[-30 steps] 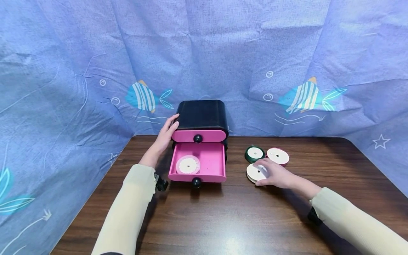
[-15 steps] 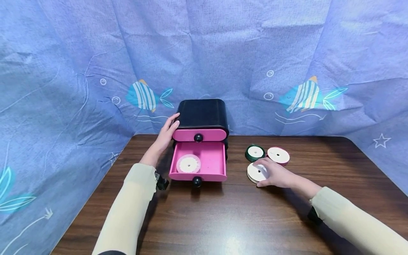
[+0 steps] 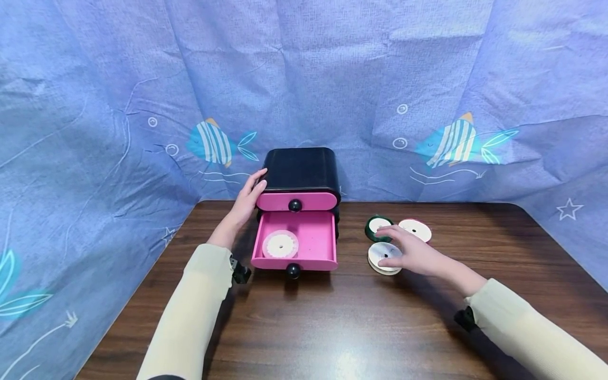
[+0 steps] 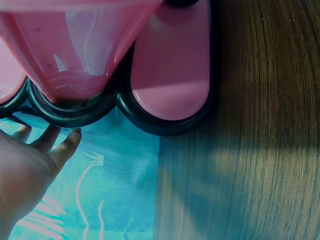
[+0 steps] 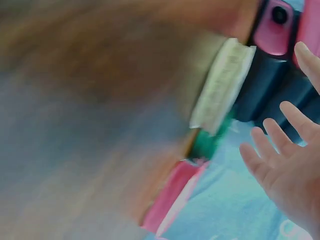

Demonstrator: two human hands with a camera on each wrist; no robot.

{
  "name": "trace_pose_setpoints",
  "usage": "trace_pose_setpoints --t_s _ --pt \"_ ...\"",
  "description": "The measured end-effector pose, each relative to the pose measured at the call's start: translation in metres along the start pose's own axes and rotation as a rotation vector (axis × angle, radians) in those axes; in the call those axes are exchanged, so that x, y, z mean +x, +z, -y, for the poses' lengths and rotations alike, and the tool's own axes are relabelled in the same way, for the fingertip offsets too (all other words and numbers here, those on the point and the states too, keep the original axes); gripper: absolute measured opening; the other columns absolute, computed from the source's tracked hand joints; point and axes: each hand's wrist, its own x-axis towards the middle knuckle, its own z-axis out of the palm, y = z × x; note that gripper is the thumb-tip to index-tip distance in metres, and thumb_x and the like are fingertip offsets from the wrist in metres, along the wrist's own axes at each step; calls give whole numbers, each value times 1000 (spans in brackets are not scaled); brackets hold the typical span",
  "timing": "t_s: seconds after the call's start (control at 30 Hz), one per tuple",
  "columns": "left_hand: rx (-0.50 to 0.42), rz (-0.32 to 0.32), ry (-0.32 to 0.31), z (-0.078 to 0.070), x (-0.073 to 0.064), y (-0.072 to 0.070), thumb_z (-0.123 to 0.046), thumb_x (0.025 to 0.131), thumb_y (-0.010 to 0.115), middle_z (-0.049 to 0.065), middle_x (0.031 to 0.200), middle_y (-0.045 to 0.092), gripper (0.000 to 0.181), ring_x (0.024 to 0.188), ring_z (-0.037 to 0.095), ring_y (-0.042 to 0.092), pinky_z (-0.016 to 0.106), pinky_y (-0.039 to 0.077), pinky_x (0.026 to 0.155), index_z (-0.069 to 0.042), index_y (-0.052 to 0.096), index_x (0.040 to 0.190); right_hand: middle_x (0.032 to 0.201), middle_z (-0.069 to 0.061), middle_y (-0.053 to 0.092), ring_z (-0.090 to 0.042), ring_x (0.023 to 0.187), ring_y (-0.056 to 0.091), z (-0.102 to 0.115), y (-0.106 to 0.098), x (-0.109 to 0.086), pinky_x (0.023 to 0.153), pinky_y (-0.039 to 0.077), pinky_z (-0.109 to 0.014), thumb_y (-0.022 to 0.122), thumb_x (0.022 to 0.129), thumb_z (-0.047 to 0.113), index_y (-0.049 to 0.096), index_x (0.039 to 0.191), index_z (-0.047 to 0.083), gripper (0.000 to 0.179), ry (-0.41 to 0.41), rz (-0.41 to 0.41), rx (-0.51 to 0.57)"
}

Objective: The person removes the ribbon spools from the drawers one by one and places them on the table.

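My left hand [image 3: 244, 206] rests against the left side of a small black drawer cabinet [image 3: 301, 169]; in the left wrist view its extended fingertips touch the black casing. One pink drawer [image 3: 315, 235] is pulled out, with a white-faced ribbon spool [image 3: 280, 246] lying flat at its left. To the cabinet's right, my right hand [image 3: 413, 253] hovers over a spool of white ribbon [image 3: 377, 253] lying on the table, its fingers spread and holding nothing. The right wrist view shows the same hand [image 5: 295, 165] apart from the white spool [image 5: 224, 87].
Behind the white spool lie a green ribbon spool [image 3: 371, 232] and a deep-pink one [image 3: 415, 230]. Above the pulled-out drawer is a closed pink drawer [image 3: 273, 202] with a black knob [image 3: 295, 206]. A blue fish-print cloth [image 3: 304, 79] hangs behind the wooden table [image 3: 304, 316].
My right hand has lifted off the white ribbon spool and its fingers have spread, so more of the spool shows. The spool lies in the same place; my left hand has not moved.
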Motion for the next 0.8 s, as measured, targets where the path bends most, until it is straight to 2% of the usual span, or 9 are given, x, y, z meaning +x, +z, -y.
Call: trace_pose_setpoints --t_s 0.37,0.6,0.67,0.8 --pt "32 -6 15 1 0 0 -24 104 40 11 158 21 50 142 23 23 42 23 111 -10 31 152 134 -4 52 -21 126 46 40 -8 18 99 39 -44 82 79 27 57 131 12 59 -70 -15 90" --pt "6 7 2 1 1 0 -22 104 40 11 159 19 51 142 25 22 44 23 111 -8 30 152 135 -7 53 -21 127 46 62 -1 33 103 36 -40 83 78 21 58 129 9 58 -158 -34 165" --pt "4 9 -1 -2 0 0 -20 104 40 13 159 19 52 142 26 21 44 22 112 -6 29 152 134 -9 54 -21 126 47 67 2 38 103 36 -39 83 78 18 59 128 7 57 -189 -37 177" --pt "25 15 -9 -19 -8 3 -17 103 40 17 158 18 52 143 28 20 45 21 112 -1 28 151 132 -12 55 -22 125 48 74 10 48 104 36 -37 82 78 13 59 128 2 55 -240 -47 188"
